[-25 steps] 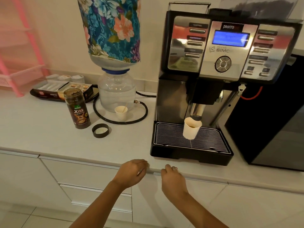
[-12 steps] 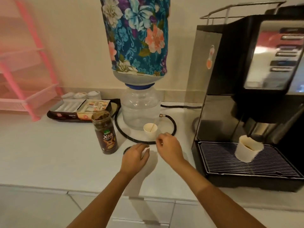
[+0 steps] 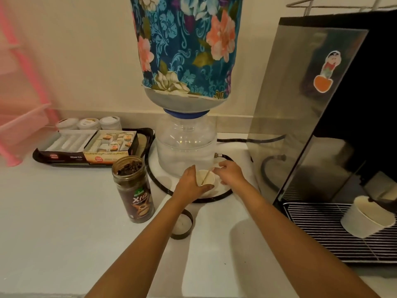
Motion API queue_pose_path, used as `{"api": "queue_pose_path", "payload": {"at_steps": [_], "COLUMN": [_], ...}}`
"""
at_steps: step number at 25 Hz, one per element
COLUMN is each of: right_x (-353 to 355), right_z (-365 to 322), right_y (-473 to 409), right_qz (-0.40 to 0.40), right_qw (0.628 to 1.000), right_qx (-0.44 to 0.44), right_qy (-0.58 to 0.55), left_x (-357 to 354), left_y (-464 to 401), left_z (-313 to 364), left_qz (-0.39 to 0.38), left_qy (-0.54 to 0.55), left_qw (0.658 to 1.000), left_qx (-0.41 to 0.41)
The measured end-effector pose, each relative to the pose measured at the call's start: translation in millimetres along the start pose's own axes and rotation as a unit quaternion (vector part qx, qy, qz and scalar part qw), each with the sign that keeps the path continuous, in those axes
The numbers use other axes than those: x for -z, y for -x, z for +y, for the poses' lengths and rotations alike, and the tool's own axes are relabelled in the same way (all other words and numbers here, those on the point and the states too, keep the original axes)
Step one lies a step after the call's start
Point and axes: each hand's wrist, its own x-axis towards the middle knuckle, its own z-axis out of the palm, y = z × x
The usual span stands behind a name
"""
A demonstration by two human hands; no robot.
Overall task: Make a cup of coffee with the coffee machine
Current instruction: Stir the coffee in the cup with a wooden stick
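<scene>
Coffee machine: the coffee machine (image 3: pixel 335 117) fills the right side of the frame, its steel side panel turned toward the camera with a cartoon sticker (image 3: pixel 326 70) on it.
Drip tray: a black grille (image 3: pixel 322 231) at lower right, at the foot of the machine.
Paper cup under the spout: the white paper cup (image 3: pixel 365 218) stands tilted on the grille at the right edge, a dark stream or spout reaching its rim.
Small cup: a small paper cup (image 3: pixel 207 178) stands on the desk (image 3: pixel 64 222) at centre frame, just in front of the clear water jar, with a thin wooden stirrer (image 3: pixel 207 176) leaning in it.
Left hand: the left hand (image 3: pixel 191 184) has its grip clamped round the small cup, fingers behind, thumb across the front.
Right hand: the right hand (image 3: pixel 231 173) is at the cup's right side, its grip pinched together near the top of the stirrer; whether it truly touches is unclear.
Water jar: a clear jar (image 3: pixel 185 145) bears an upturned bottle in a floral cover (image 3: pixel 187 44), upper centre.
Hose: a black hose (image 3: pixel 160 186) loops on the desk around the jar's base.
Coffee jar: an open instant coffee jar (image 3: pixel 133 189) stands left of centre.
Lid: a black lid (image 3: pixel 181 225) lies beside the left forearm.
Tray: a black tray (image 3: pixel 43 158) of sachet boxes at middle left.
Rack: a pink rack (image 3: pixel 19 104) blurs the left edge.
</scene>
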Motion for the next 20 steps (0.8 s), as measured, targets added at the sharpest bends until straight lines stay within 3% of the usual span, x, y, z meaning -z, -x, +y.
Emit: {"api": "queue_pose_path", "payload": {"at_steps": [4,8,14,20], "right_x": [-9.9,-23.2,-18.4,-10.0], "right_z": [5.3,12.8,17.7,16.5], "right_y": [-16.9,-33.1,-32.5,-17.7], "right_qz": [-0.064,-0.013,0.022,0.074], "right_qw": [0.996,0.996,0.993,0.985], "right_qx": [-0.037,0.004,0.109,0.143], "right_qy": [-0.051,-0.085,-0.026,-0.057], "left_x": [-10.8,-21.6,-26.7,-29.0], "left_y": [-14.1,-18.6,-16.7,-16.7], "left_z": [-9.6,-12.0,-16.3,-19.6], "left_qz": [-0.038,-0.021,0.008,0.022], "left_qy": [0.02,0.026,0.032,0.015], "left_qw": [0.999,0.999,0.999,0.999], "left_qx": [0.02,0.027,0.028,0.019]}}
